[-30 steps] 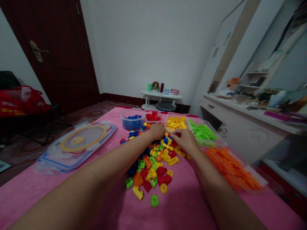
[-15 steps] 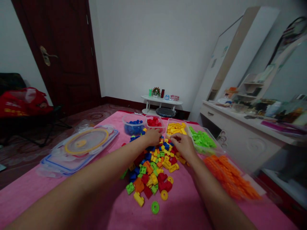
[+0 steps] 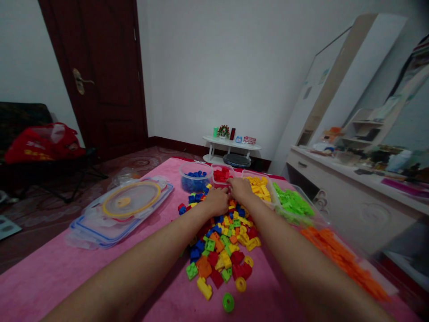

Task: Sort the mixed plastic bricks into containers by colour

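A heap of mixed coloured plastic bricks [image 3: 224, 245] lies on the pink cloth [image 3: 60, 273]. My left hand [image 3: 216, 200] rests curled on the far end of the heap, fingers closed; what it holds is hidden. My right hand [image 3: 240, 188] reaches just past it, at the near edge of the small tub of red bricks [image 3: 221, 174], fingers bent down and closed on something I cannot make out. A round bowl of blue bricks [image 3: 195, 176] stands left of the red tub.
A yellow-brick tub [image 3: 259, 186], a green-brick tub [image 3: 293, 203] and an orange-brick tub [image 3: 342, 257] line the right side. Stacked clear lids [image 3: 122, 210] lie at left. A white dresser [image 3: 348, 197], a low white table [image 3: 231, 145] and a dark door [image 3: 100, 76] stand beyond.
My right hand has moved left and farther away, from beside the yellow tub to the red tub. My left hand stays on the heap. The camera has shifted.
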Tool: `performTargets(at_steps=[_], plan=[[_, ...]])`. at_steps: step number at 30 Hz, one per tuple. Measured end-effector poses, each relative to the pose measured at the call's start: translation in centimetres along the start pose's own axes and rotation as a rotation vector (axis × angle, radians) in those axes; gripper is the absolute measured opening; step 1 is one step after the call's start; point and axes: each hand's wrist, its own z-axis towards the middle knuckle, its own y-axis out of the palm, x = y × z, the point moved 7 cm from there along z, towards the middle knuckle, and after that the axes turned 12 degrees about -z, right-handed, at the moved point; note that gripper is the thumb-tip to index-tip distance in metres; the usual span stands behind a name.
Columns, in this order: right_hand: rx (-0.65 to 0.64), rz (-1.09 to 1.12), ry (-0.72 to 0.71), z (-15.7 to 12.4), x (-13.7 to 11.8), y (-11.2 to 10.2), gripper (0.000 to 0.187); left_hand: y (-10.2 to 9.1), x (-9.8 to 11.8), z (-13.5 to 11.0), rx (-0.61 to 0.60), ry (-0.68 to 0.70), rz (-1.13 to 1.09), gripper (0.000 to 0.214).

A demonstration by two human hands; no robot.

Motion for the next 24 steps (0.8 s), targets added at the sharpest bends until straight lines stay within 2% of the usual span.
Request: performTargets(at_steps=[9,14,16,19,21,24], plan=[[-0.022,-0.009,-0.070,-0.8,-0.8,-0.2,0.027,-0.7,0.2,-0.7,-0.064,-0.070,-0.069,0.034],[-0.019,0.072,-0.062,-1.2,-0.5,-0.1,0.031,-1.9,0.7,-1.4,-0.074,0.006,-0.192,0.033],[0.050,0.129,-0.029,-2.0,0.1,-0.9,0.035,-2.8,0.8,-1.7,-0.044,0.041,-0.263,0.035],[0.286,0.354,0.058,-4.2,1.8,-2.9,0.033,-3.8,0.9,-2.2,-0.001,0.083,-0.321,0.040],[0.407,0.521,0.107,-6.0,2.9,-3.5,0.026,-3.8,0.9,-2.4,-0.004,0.088,-0.322,0.039],[0.375,0.643,0.137,-7.7,3.5,-2.6,0.022,-3.1,1.3,-2.6,-0.006,0.062,-0.326,0.039]])
